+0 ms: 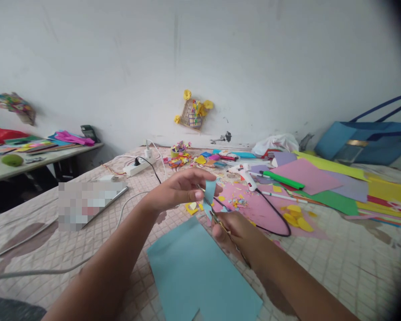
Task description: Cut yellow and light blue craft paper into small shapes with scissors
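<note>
Between the fingers and thumb of my left hand (pixel 183 187) is a narrow light-blue paper strip (pixel 210 192), held up over the table. My right hand (pixel 234 229) is closed around the handles of a pair of scissors (pixel 215 216). The scissors' blades point up and left and meet the strip; whether they have cut into it I cannot tell. Below both hands a larger light-blue paper sheet (pixel 200 272) lies flat, with a notch at its near edge.
A white glue gun (pixel 243 174) with a black cord lies on pink paper (pixel 263 207) among scraps. Coloured sheets (pixel 307 174) and a green marker (pixel 284 179) are at right. A power strip (pixel 138 167) and cables stand at left. Behind is a blue bag (pixel 381 142).
</note>
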Demonstrator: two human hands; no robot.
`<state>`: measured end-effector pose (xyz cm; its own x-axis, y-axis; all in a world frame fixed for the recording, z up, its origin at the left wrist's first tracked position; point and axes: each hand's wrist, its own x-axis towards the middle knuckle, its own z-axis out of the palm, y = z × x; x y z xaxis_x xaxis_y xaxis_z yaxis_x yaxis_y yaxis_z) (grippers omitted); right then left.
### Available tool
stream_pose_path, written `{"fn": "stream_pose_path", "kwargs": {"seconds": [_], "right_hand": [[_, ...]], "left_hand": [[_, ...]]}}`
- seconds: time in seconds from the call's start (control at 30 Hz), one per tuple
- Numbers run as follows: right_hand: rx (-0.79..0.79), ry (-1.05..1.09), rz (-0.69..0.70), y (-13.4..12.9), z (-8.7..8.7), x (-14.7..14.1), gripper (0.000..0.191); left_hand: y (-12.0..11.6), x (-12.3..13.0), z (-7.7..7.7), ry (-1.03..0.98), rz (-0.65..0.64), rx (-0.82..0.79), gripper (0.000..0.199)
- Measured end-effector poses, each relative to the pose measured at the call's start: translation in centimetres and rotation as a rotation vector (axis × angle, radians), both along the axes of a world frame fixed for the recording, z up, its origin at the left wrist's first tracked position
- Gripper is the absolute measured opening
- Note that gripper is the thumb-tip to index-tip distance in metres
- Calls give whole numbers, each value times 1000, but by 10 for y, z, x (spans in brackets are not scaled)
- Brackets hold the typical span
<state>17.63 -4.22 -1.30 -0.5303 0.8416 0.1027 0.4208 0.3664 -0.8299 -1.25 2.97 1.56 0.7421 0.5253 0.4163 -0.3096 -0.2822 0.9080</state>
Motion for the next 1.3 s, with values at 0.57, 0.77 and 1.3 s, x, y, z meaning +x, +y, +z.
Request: {"fn": "stream_pose_path", "kwargs": {"seconds": [0.57, 0.77, 1.3], "right_hand": [[-95, 83, 151, -7, 16, -1, 54], [-84, 53, 94, -6, 13, 0, 59], [-112, 117, 32, -5, 6, 0, 58]], "left_hand": [[2, -4, 5, -8, -18, -41, 26], [2, -1, 4, -34, 47, -31, 24], [2, 1, 1, -97, 163, 75, 41]]}}
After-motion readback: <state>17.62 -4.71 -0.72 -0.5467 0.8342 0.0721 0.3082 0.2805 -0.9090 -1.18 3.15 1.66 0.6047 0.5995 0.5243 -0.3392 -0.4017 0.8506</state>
